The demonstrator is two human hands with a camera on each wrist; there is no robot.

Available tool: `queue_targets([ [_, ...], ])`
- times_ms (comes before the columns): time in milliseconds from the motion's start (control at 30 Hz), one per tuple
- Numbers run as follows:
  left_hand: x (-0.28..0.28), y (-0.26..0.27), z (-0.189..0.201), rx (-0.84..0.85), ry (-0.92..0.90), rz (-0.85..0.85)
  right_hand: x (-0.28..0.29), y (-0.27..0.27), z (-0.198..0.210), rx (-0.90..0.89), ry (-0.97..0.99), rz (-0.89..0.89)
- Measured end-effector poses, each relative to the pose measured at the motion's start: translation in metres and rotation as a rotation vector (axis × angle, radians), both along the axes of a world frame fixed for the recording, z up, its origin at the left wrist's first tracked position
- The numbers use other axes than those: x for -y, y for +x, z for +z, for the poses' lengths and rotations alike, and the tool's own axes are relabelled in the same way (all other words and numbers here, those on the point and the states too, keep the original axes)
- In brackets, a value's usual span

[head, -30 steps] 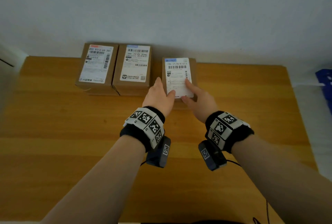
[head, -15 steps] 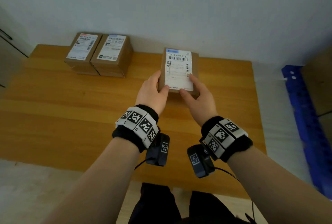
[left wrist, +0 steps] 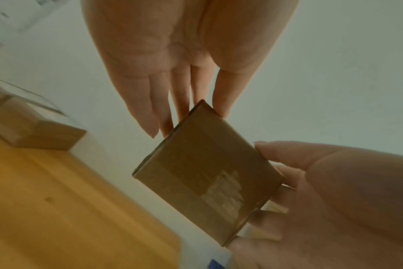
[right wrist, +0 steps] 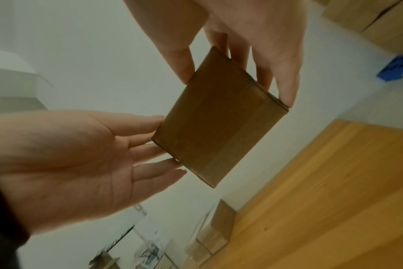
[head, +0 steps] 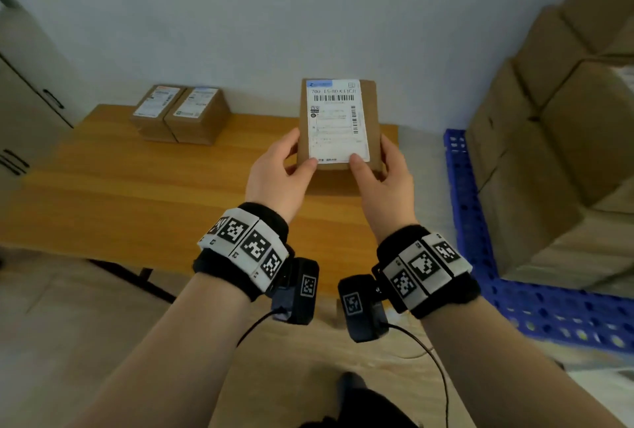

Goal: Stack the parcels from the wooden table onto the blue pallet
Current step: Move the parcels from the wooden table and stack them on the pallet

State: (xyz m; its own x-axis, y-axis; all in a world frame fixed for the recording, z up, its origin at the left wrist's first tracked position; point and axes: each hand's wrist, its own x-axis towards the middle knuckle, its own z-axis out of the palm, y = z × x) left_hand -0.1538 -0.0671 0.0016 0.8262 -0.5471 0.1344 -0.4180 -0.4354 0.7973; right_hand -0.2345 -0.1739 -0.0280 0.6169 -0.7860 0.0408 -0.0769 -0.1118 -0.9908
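Observation:
A brown cardboard parcel (head: 338, 122) with a white shipping label is held in the air above the right part of the wooden table (head: 137, 187). My left hand (head: 281, 170) grips its near left corner, thumb on top and fingers underneath. My right hand (head: 379, 172) grips the near right corner the same way. From below, the left wrist view shows the parcel (left wrist: 205, 169) between both hands, and so does the right wrist view of the parcel (right wrist: 219, 118). Two more labelled parcels (head: 182, 115) sit side by side at the table's far left. The blue pallet (head: 473, 221) lies on the floor to the right.
Large cardboard boxes (head: 566, 118) are stacked on the pallet, filling the right side. A grey cabinet (head: 24, 101) stands left of the table. A pale wall runs behind the table. The floor (head: 68, 324) lies in front of the table.
Both hands have lifted the parcel off the table and carried it rightward and higher. The view has pulled back and turned right, bringing the pallet and stacked boxes into sight.

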Motion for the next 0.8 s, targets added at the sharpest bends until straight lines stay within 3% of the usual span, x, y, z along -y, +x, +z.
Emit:
queue_targets([
  [433,0.015,-0.122,0.052,0.101,-0.175,-0.256,0.001,-0.145,0.072,0.129,-0.121,-0.238],
  [600,0.057,-0.163,0.084,0.190,-0.199,-0.322,0.040,-0.189,0.101,0.175,-0.212,-0.325],
  [800,0.141,-0.212,0.105,0.235,-0.205,-0.329,0.124,-0.247,0.128,0.137,-0.224,-0.291],
])
